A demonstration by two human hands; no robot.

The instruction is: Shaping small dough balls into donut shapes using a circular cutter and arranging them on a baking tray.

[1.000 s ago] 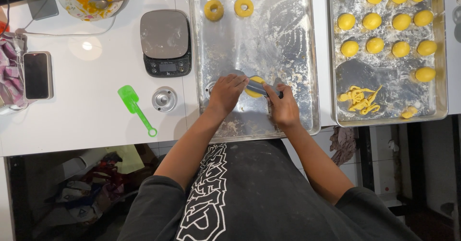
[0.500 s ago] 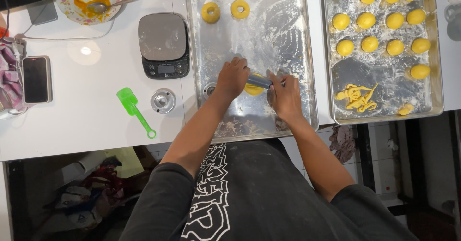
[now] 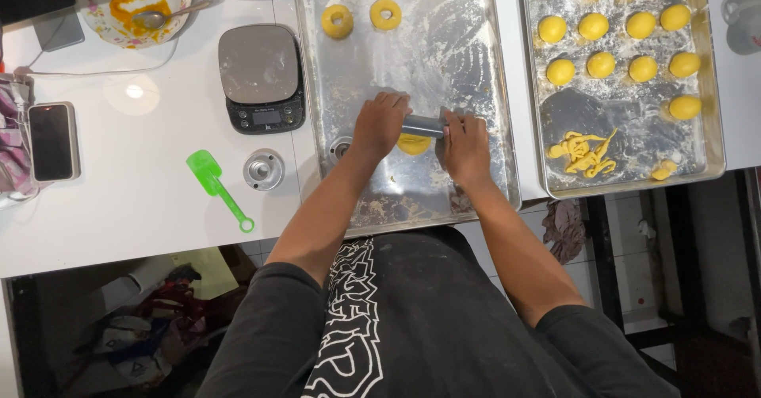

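A single head-worn camera is looking straight down from above, fairly near, taking in the white table (image 3: 143, 216) far, the person's torso near, and floor at right.

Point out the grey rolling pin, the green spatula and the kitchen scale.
Grey cylindrical rolling pin (image 3: 422, 125), head view, bare middle between the hands.
Green plastic spatula (image 3: 204, 165), head view, its blade.
Dark flat kitchen scale (image 3: 258, 63), head view, weighing plate.

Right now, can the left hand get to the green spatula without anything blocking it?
Probably yes. The left hand is on the grey roller over the tray. The green spatula lies on the white counter to its left, with only the tray rim and a small round metal piece nearby.
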